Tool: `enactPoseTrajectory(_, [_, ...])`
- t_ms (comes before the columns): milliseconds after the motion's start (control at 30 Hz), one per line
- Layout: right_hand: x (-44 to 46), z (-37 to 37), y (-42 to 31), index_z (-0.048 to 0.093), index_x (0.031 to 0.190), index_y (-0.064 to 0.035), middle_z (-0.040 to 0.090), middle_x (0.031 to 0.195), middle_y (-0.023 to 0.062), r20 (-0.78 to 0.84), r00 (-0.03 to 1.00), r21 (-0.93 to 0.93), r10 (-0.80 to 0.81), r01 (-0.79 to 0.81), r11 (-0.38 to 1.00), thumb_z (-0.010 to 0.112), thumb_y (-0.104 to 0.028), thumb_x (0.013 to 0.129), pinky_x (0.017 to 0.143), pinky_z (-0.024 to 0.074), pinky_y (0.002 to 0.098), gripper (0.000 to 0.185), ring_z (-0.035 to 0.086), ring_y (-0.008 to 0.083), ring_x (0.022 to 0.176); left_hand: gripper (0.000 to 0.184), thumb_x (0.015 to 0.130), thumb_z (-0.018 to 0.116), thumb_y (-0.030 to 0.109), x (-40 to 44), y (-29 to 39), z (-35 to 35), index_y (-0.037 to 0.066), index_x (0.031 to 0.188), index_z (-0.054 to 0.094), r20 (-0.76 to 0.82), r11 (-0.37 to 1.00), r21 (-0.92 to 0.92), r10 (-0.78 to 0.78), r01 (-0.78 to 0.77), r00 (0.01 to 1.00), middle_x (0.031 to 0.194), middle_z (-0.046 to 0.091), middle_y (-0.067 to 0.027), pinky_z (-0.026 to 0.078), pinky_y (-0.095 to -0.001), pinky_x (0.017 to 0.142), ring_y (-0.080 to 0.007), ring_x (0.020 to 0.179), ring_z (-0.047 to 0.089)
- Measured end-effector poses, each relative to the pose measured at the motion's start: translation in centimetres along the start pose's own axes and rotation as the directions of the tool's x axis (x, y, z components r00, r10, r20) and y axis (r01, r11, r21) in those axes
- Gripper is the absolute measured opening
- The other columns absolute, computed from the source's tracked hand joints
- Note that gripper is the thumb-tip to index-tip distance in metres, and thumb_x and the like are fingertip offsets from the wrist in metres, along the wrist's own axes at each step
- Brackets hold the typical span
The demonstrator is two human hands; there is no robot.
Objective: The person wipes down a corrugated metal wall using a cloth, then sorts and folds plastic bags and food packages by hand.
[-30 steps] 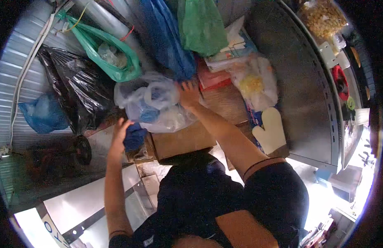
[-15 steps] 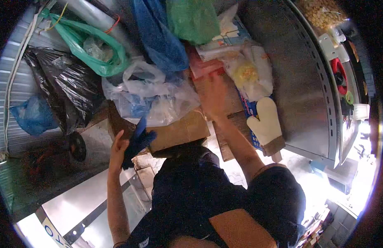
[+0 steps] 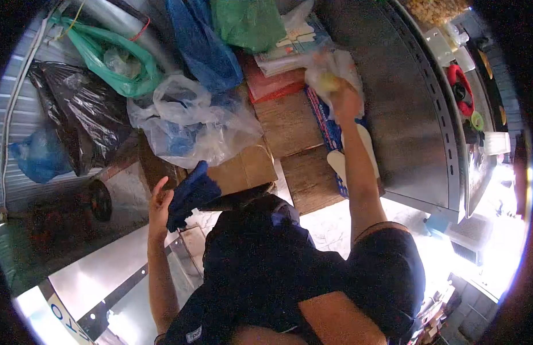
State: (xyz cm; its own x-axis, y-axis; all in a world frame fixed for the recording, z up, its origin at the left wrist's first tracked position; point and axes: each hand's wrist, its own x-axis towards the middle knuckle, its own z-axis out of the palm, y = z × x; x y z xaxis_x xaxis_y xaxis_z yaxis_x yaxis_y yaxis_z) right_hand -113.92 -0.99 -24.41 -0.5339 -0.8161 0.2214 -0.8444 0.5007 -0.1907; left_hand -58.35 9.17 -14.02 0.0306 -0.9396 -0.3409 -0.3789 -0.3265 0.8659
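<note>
Dark blue cloth [image 3: 193,194], bunched and tilted, is beside the near left corner of the cardboard box [image 3: 248,167]. A rumpled translucent plastic bag [image 3: 343,64] (something yellowish shows inside) is beyond the box, well to its right.

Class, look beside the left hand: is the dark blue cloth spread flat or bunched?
Bunched: the dark blue cloth beside the left hand forms a crumpled shape with an uneven outline.
</note>
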Motion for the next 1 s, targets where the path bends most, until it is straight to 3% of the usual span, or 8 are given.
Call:
enactPoseTrajectory(233, [1.9,-6.2,6.0,0.065,0.115,-0.0068,0.070,0.101,0.0141,-0.210,0.977,0.567,-0.025,0.143,0.811,0.060,-0.017,0.086,0.081,0.0504,0.0396,0.031,0.067,0.0316,0.093,0.036,0.094,0.061,0.016,-2.8,-2.4,0.4,0.011,0.130,0.057,-0.002,0.993,-0.091,-0.072,0.071,0.997,0.104,0.062,-0.0014,0.042,-0.0273,0.087,-0.0120,0.097,0.055])
enactPoseTrajectory(367, [0.9,-9.6,7.5,0.063,0.119,-0.0045,0.070,0.105,0.0134,-0.211,0.970,0.546,-0.118,0.217,0.810,0.057,-0.014,0.088,0.081,0.0500,0.0367,0.033,0.067,0.0263,0.092,0.040,0.092,0.063,0.018,-1.8,-4.0,1.2,0.010,0.130,0.056,0.036,0.997,0.070,0.010,-0.013,0.999,0.116,0.062,-0.0076,0.042,-0.0327,0.095,-0.0182,0.107,0.056])
enactPoseTrajectory(600, [-4.9,-11.2,3.6,0.057,0.124,0.0001,0.066,0.113,0.0099,0.244,0.969,0.963,-0.040,-0.237,0.131,0.058,-0.014,0.093,0.089,0.0506,0.0351,0.035,0.063,0.0206,0.102,0.079,0.082,0.075,0.031,2.2,1.9,10.4,0.012,0.147,0.033,0.296,0.916,0.167,0.306,-0.364,0.905,0.141,0.046,-0.0112,0.036,-0.0419,0.107,-0.0267,0.129,0.045])
enactPoseTrajectory(700, [-9.4,-10.4,-2.3,0.050,0.130,-0.0003,0.060,0.122,0.0119,0.470,0.882,0.843,-0.019,-0.456,-0.285,0.054,-0.014,0.093,0.092,0.0503,0.0371,0.040,0.059,0.0219,0.110,0.082,0.078,0.078,0.030,3.7,3.6,14.7,0.014,0.147,0.034,0.307,0.936,-0.150,0.351,-0.319,0.884,0.142,0.046,-0.0126,0.036,-0.0435,0.107,-0.0273,0.129,0.045])
enactPoseTrajectory(733, [-10.7,-10.4,-4.3,0.048,0.131,-0.0012,0.058,0.124,0.0121,0.520,0.854,0.806,-0.024,-0.500,-0.318,0.053,-0.014,0.093,0.093,0.0498,0.0375,0.041,0.058,0.0229,0.112,0.087,0.076,0.080,0.031,4.2,4.3,15.0,0.012,0.147,0.033,0.472,0.994,-0.098,0.088,-0.047,0.877,0.143,0.045,-0.0122,0.038,-0.0418,0.104,-0.0258,0.128,0.046])
enactPoseTrajectory(767, [-11.5,-10.0,-5.7,0.048,0.131,-0.0012,0.058,0.124,0.0121,0.524,0.851,0.800,-0.048,-0.510,-0.317,0.053,-0.014,0.093,0.093,0.0498,0.0375,0.041,0.058,0.0229,0.112,0.092,0.074,0.082,0.031,4.4,4.6,14.8,0.009,0.147,0.031,0.605,0.976,-0.007,-0.170,0.219,0.778,0.143,0.045,-0.0118,0.041,-0.0402,0.101,-0.0243,0.126,0.048])
enactPoseTrajectory(833, [-12.3,-9.5,-7.6,0.049,0.131,-0.0012,0.058,0.124,0.0107,0.595,0.766,0.733,-0.244,-0.641,-0.226,0.050,-0.010,0.093,0.092,0.0498,0.0360,0.039,0.058,0.0230,0.111,0.084,0.072,0.082,0.029,5.9,-1.3,14.5,0.003,0.141,0.040,0.687,0.954,0.300,-0.231,0.021,0.689,0.141,0.047,-0.0102,0.045,-0.0387,0.100,-0.0241,0.122,0.050])
enactPoseTrajectory(1000, [-11.9,-10.8,-10.6,0.058,0.120,0.0023,0.064,0.114,0.0099,0.547,0.679,0.824,-0.490,-0.540,0.172,0.054,-0.006,0.087,0.090,0.0455,0.0327,0.034,0.058,0.0171,0.102,0.077,0.076,0.079,0.024,4.5,-5.8,11.5,0.002,0.139,0.041,0.592,0.984,0.002,-0.147,0.181,0.792,0.141,0.047,-0.0109,0.043,-0.0381,0.103,-0.0244,0.123,0.049])
